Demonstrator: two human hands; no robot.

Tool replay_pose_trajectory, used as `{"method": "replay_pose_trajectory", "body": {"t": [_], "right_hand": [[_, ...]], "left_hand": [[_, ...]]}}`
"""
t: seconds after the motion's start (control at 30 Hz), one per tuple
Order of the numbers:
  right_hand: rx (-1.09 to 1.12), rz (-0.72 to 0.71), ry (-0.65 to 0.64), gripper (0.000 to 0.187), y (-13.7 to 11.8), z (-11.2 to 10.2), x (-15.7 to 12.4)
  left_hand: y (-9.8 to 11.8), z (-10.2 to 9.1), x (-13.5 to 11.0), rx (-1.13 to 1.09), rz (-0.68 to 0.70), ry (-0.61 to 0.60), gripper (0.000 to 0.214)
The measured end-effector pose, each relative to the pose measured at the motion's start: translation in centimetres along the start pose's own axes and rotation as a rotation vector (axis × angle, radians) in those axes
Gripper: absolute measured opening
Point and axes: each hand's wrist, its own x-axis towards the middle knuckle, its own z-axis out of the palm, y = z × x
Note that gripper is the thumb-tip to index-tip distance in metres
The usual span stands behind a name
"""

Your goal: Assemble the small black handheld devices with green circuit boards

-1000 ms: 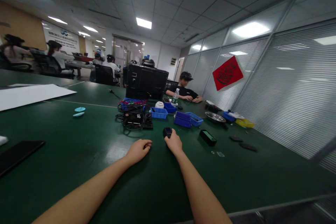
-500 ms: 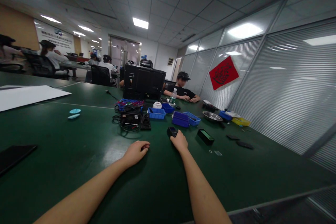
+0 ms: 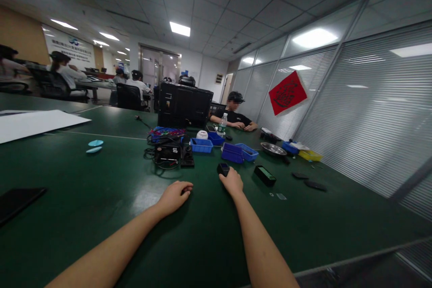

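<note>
My right hand [image 3: 232, 181] is wrapped round a small black box-shaped device [image 3: 223, 168] with a dark, screen-like top; the fingers cover its near side. On the green tabletop, to the left, rests my left hand [image 3: 174, 195] with its fingers curled in. A dark spot shows between thumb and fingers, and I cannot make out whether something is held there. Right of my right hand lies an open black box [image 3: 265, 175] with a green inside. Just in front of that box are a small ring [image 3: 272, 194] and a clear flat piece [image 3: 281, 196].
Beyond my hands stand a black soldering-station-like unit [image 3: 167, 156] with cables, blue bins [image 3: 201, 146], a water bottle [image 3: 222, 124] and a large black screen panel [image 3: 185, 104]. A metal bowl [image 3: 273, 149] and flat black pieces [image 3: 315, 185] lie right. A person [image 3: 232, 114] sits across.
My right hand has shifted slightly to the right together with the black device. My left hand stays in the same place.
</note>
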Motion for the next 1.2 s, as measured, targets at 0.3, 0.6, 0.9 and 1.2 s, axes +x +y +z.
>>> {"method": "replay_pose_trajectory", "body": {"t": [0.3,0.6,0.9,1.2], "right_hand": [[0.008,-0.009,-0.034,0.052,-0.23,-0.05,-0.08],[0.007,-0.025,-0.042,0.059,-0.38,-0.35,-0.35],[-0.012,-0.017,-0.034,0.060,-0.35,-0.44,-0.44],[0.001,-0.045,-0.040,0.060,-0.16,-0.15,-0.34]], "left_hand": [[0.58,-0.41,-0.14,0.008,-0.020,-0.009,0.033],[0.83,-0.52,-0.22,0.003,-0.029,-0.023,0.033],[0.38,-0.38,-0.21,0.004,-0.008,-0.024,0.034],[0.29,-0.32,-0.20,0.026,0.001,-0.026,0.034]]}}
